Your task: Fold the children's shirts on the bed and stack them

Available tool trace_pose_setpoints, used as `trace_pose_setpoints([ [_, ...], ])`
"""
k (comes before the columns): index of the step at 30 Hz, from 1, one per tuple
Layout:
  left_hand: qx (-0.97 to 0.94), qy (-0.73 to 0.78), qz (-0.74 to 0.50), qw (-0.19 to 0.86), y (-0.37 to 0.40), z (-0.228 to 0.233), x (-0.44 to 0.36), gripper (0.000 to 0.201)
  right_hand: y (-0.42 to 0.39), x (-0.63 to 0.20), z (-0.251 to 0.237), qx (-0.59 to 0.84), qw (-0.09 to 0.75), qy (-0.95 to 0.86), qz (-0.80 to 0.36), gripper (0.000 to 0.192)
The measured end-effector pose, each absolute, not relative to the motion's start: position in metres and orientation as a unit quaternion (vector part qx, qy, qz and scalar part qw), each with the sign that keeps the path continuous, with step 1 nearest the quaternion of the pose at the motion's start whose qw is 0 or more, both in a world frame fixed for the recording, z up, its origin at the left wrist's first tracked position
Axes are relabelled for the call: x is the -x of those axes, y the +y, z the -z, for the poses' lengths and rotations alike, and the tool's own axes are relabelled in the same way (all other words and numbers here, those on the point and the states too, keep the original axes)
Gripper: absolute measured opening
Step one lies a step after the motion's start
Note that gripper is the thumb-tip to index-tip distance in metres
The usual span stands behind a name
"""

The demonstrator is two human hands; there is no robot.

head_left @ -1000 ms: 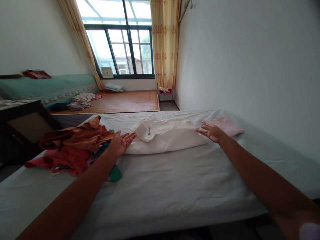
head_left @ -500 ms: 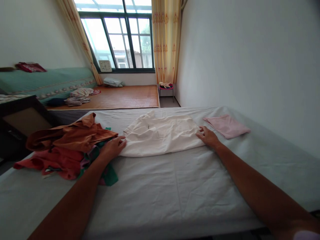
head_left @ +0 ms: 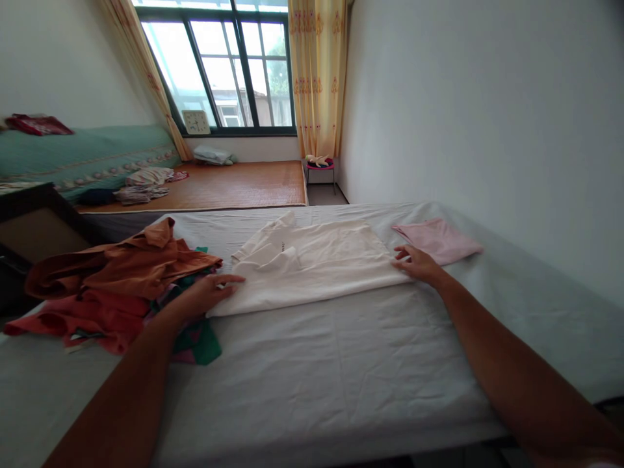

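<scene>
Smoothing the near edge of the white shirt (head_left: pixel 341 276) seems to be our step in hand. It lies across the pale sheet (head_left: pixel 302 370), between the orange garment (head_left: pixel 141 260) and the pink cloth (head_left: pixel 441 242). Our left hand (head_left: pixel 207 296) is half open at one end, our right hand (head_left: pixel 419 265) loosely curled at the other; whether either grips fabric, we cannot tell. The next move calls for even tension from both sides.

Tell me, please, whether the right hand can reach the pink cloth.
Probably yes: the right hand is at the white shirt, but the pink cloth lies just beyond, with nothing visible in between.
</scene>
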State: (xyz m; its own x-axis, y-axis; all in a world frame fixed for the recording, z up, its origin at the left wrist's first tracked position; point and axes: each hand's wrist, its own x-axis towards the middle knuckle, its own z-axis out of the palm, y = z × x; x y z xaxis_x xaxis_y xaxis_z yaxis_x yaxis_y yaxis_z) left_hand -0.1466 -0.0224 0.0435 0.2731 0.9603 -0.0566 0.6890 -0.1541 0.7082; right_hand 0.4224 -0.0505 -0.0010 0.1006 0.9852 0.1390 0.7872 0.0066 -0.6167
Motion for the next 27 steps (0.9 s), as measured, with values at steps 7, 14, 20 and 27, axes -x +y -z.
trace_pose_setpoints([
  [7, -0.724, 0.582, -0.256, 0.265, -0.010, -0.037, 0.126, 0.047, -0.038, -0.386, 0.019, 0.644, 0.257, -0.721, 0.008, 0.031],
  [14, -0.729, 0.508, -0.290, 0.356, -0.008, -0.037, 0.121, 0.061, -0.038, -0.386, 0.020, 0.645, 0.229, -0.729, 0.001, 0.013],
  [20, -0.750, 0.560, -0.261, 0.237, -0.003, -0.019, 0.128, 0.061, -0.043, -0.386, 0.012, 0.653, 0.248, -0.716, 0.008, 0.010],
  [27, -0.729, 0.626, -0.258, 0.103, -0.005, -0.025, 0.136, 0.042, -0.046, -0.388, 0.011, 0.654, 0.252, -0.713, 0.003, 0.014],
])
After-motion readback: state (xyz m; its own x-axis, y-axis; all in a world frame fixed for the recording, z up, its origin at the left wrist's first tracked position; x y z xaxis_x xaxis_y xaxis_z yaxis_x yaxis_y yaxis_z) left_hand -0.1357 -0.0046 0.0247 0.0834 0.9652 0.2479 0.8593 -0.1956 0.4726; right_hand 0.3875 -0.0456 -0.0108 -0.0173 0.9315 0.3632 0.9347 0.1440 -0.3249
